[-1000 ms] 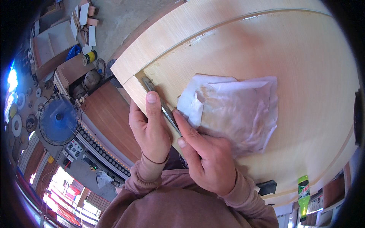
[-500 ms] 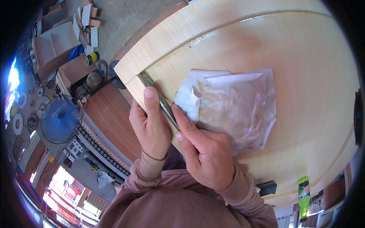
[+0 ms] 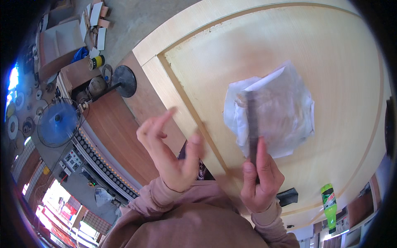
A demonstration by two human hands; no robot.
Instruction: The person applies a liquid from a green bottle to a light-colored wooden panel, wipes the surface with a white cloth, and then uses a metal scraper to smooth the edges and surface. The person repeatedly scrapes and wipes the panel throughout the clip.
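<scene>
A flat, dark metal strip (image 3: 252,120) stands up from my right hand (image 3: 261,177), pinched near its lower end between thumb and fingers. It is slightly blurred by motion. Behind it, a crumpled whitish translucent plastic bag (image 3: 285,111) lies on the pale wooden panel (image 3: 343,82). The bag has brownish stuff showing through it. My left hand (image 3: 169,153) holds nothing, its thumb and index finger apart, over the panel's raised left border (image 3: 171,93). Between border and sunken field runs a brownish groove.
Right of my right hand sit a small dark block (image 3: 287,197) and a green bottle (image 3: 329,206) lying on the panel's near edge. To the left are a blue fan (image 3: 60,120), a machine with a roller track (image 3: 107,169) and wood offcuts (image 3: 99,25).
The strip has been lifted off the panel's left border and swung upright to the right in my right hand. My left hand has come off the border. The bag appears farther right.
</scene>
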